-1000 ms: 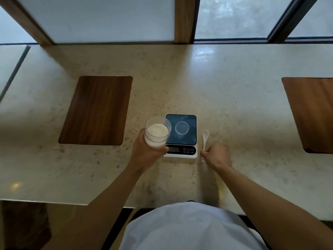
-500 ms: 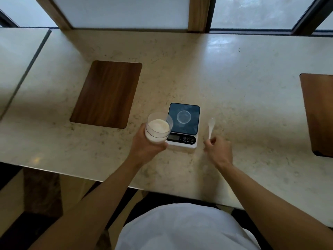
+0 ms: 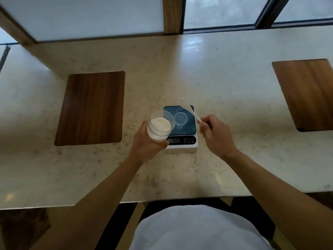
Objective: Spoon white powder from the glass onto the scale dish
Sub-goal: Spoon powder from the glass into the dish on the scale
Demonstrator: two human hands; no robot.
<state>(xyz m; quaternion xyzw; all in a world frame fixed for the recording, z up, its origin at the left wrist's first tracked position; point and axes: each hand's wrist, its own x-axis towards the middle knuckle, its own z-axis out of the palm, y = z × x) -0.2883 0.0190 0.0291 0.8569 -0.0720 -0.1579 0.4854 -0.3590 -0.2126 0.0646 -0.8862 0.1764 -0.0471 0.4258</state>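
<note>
Since the earlier frames the spoon [image 3: 190, 109] is no longer lying on the counter [image 3: 234, 87] beside the scale [image 3: 182, 127]; the right hand [image 3: 214, 134] is now pinching its handle and raising it, bowl end blurred, over the far right corner of the scale. Meanwhile the left hand [image 3: 146, 145] is wrapping around the glass [image 3: 160, 126], holding it lifted and tipped slightly toward the scale's left edge, with the white powder [image 3: 161, 124] filling roughly its lower half. On the dark platform the small clear dish [image 3: 180, 118] is sitting near the middle, and it is looking empty, though it is too small and glassy to be certain. Judging from this, only the pick-up is done: nothing is yet being scooped, and the dipping, carrying and tipping onto the dish are all remaining. Two wooden boards [image 3: 90, 107] are lying well off to either side
</note>
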